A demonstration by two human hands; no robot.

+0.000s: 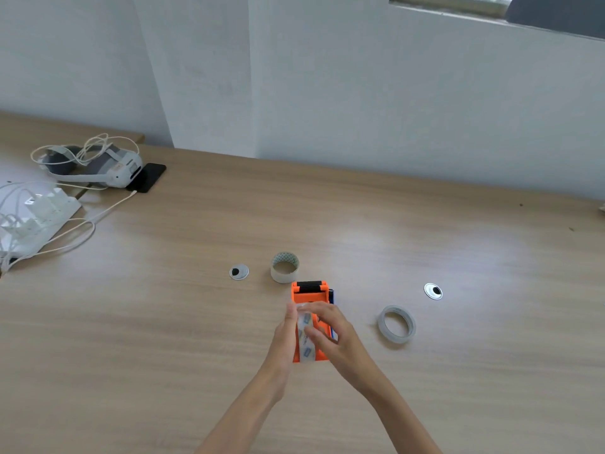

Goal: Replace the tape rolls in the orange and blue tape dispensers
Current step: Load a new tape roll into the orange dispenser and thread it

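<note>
The orange tape dispenser (310,292) lies on the wooden table at centre, its black roller end pointing away from me. A clear tape roll (306,337) with blue printed marks sits in it. My left hand (284,335) presses against the dispenser's left side. My right hand (330,329) has its fingers curled over the roll from the right. A sliver of the blue dispenser (332,295) peeks out behind the orange one's right edge. A wide, nearly used-up roll (284,267) stands just beyond the dispenser. A thin clear roll (396,324) lies flat to the right.
Two round metal cable grommets (239,272) (433,291) are set in the table (163,322). At far left lie a white headset (98,165) with cables, a black phone (150,176) and a white power strip (36,217). A white wall runs along the table's back edge.
</note>
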